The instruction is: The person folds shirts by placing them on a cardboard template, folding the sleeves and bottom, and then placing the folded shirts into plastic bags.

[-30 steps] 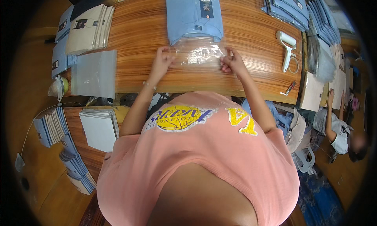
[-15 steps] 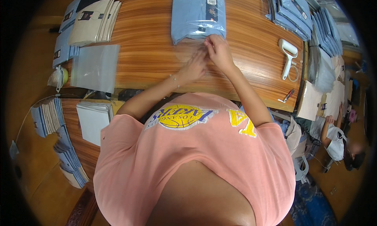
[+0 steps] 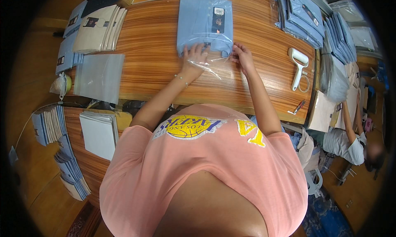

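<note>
A folded light-blue shirt (image 3: pixel 204 24) with a dark tag lies in a clear plastic bag (image 3: pixel 214 66) on the wooden table (image 3: pixel 152 43), straight ahead of me. My left hand (image 3: pixel 193 59) rests flat on the shirt's near edge, fingers spread over the bag's mouth. My right hand (image 3: pixel 243 57) pinches the bag's loose flap at the shirt's near right corner. The empty flap lies wrinkled on the table between my hands.
Beige and blue bagged shirts (image 3: pixel 97 26) are stacked at the far left, above a pile of empty grey bags (image 3: pixel 99 76). A white lint roller (image 3: pixel 298 66) and more blue shirts (image 3: pixel 307 18) lie to the right. White cards (image 3: pixel 99 132) sit on a lower side table. Another person (image 3: pixel 350 142) sits at the right.
My hands first held the flap wide apart, then came together at the bag's near edge. Now they are apart again, with my left hand pressed flat on the shirt's edge.
</note>
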`<control>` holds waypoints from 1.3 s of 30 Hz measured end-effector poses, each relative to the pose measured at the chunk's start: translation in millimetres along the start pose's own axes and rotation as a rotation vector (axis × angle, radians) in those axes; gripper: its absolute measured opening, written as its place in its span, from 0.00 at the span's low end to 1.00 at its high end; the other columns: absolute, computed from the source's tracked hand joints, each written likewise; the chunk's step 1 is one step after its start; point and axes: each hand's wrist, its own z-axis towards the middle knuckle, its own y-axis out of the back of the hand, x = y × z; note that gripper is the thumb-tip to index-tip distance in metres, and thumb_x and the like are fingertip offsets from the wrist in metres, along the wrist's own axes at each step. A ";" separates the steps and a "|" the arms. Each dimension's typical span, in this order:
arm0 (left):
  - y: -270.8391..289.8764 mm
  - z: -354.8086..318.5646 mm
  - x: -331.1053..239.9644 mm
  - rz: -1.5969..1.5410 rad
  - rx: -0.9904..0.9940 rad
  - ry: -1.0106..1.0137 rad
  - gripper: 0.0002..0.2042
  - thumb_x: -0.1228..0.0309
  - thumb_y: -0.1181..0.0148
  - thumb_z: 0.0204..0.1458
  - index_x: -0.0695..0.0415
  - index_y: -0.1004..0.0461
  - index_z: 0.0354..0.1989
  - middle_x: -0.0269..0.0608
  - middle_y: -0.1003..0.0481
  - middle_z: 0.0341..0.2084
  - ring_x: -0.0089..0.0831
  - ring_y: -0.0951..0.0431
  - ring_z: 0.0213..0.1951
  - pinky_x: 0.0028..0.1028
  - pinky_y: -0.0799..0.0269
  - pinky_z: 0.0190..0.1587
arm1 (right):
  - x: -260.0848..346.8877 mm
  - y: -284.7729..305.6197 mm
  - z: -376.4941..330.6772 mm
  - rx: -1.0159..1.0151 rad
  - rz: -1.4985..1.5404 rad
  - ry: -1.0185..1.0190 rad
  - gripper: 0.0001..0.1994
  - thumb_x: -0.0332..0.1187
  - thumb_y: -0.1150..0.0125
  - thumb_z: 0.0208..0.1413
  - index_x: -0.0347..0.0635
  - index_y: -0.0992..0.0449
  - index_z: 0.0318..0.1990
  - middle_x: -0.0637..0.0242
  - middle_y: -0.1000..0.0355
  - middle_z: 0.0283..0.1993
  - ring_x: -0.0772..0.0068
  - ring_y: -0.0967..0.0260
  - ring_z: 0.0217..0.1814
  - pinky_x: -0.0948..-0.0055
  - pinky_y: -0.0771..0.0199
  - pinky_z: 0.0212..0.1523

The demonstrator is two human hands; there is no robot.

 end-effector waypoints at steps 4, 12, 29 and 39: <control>-30.5 -5.7 8.3 0.041 0.014 -0.063 0.27 0.60 0.54 0.52 0.58 0.44 0.61 0.48 0.52 0.64 0.46 0.56 0.65 0.60 0.63 0.60 | 11.6 -8.4 4.8 0.164 -0.231 -0.035 0.16 0.28 0.43 0.52 0.34 0.33 0.48 0.65 0.30 0.32 0.76 0.33 0.26 0.81 0.32 0.22; 17.1 -60.2 -8.5 -0.116 0.243 -0.159 0.32 0.54 0.48 0.50 0.58 0.45 0.61 0.50 0.55 0.65 0.48 0.55 0.65 0.54 0.57 0.60 | -2.3 -27.5 -20.4 0.156 0.141 -0.119 0.23 0.17 0.51 0.51 0.38 0.47 0.54 0.53 0.35 0.47 0.63 0.29 0.39 0.70 0.20 0.32; 43.4 -9.3 33.1 -0.632 -0.379 0.082 0.27 0.70 0.34 0.40 0.57 0.33 0.52 0.52 0.29 0.47 0.35 0.32 0.54 0.42 0.40 0.56 | 62.6 -83.1 -129.3 0.496 0.331 0.019 0.28 0.18 0.53 0.53 0.38 0.51 0.61 0.51 0.40 0.57 0.58 0.34 0.52 0.69 0.28 0.46; -7.9 26.5 -27.8 -2.507 -0.329 1.180 0.22 0.62 0.52 0.56 0.63 0.41 0.54 0.47 0.33 0.49 0.41 0.33 0.51 0.40 0.35 0.52 | 1.5 -41.6 -73.2 0.055 0.184 -0.067 0.37 0.32 0.43 0.53 0.40 0.57 0.65 0.54 0.33 0.47 0.65 0.32 0.45 0.71 0.28 0.34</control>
